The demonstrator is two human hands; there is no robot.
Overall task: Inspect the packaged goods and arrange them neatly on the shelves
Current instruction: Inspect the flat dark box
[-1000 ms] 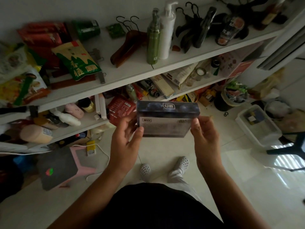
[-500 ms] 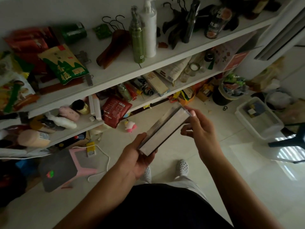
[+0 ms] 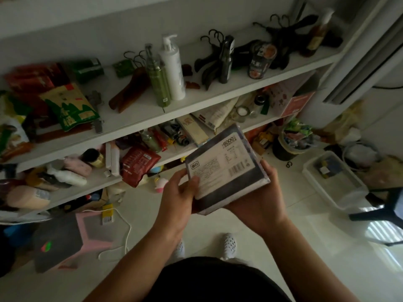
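Note:
I hold a dark flat wrapped package [image 3: 226, 168] in front of me, its white label with a barcode facing up. My left hand [image 3: 178, 195] grips its near left corner, thumb on the label. My right hand [image 3: 259, 197] supports it from below on the right. Beyond it run two white shelves: the upper shelf [image 3: 135, 118] carries snack bags [image 3: 67, 105], a green bottle [image 3: 158, 83], a white pump bottle [image 3: 174, 70], hangers and a can [image 3: 260, 62]. The lower shelf [image 3: 96, 184] holds a red pouch [image 3: 137, 164], boxes and small bottles.
On the floor stand a pink stool [image 3: 72, 238] with a white cable, a full black bin [image 3: 287, 144], a clear plastic tub [image 3: 333, 177] and a dark chair leg [image 3: 383, 210] at right. My feet in white shoes [image 3: 229, 245] are below the package.
The package has been turned from front-on, through edge-on, to its labelled back facing up. My right hand moved under it and my left hand shifted to its corner.

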